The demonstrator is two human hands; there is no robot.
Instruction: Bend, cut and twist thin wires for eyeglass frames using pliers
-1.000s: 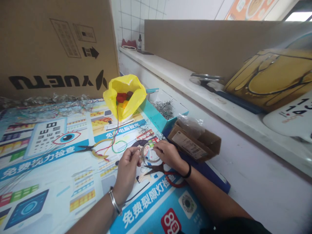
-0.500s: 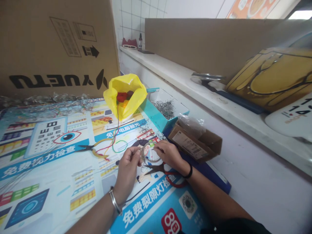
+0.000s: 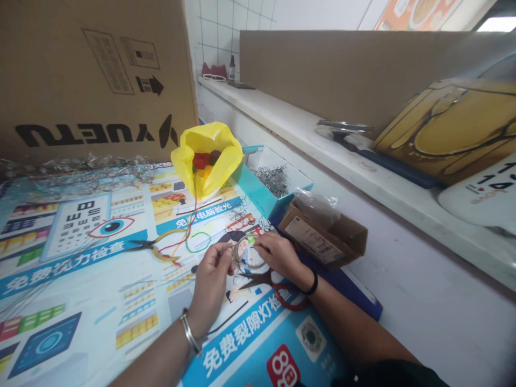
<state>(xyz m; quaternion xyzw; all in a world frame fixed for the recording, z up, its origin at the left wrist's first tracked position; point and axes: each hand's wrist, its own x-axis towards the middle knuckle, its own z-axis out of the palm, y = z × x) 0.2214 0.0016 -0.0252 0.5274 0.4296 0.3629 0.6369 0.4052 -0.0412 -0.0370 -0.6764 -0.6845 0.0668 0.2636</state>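
Note:
A thin round ring (image 3: 249,265) is held between my two hands, low over the printed sheet. My left hand (image 3: 214,271), with a silver bangle at the wrist, pinches the ring's left side between thumb and fingers. On the right side, my right hand (image 3: 279,256), with a black band at the wrist, has its fingers closed at the ring's upper edge; whether it grips the ring or a fine strand is too small to tell. Red-handled scissors (image 3: 264,278) lie partly open just below the ring, beside my right hand.
Yellow-handled pliers (image 3: 151,244) lie at the left near coloured threads. Beyond them stands a yellow bag (image 3: 185,156). A teal box (image 3: 262,196) of metal pieces and a small cardboard box (image 3: 318,242) sit along the right wall, below a ledge (image 3: 282,113). A large carton (image 3: 97,80) stands behind.

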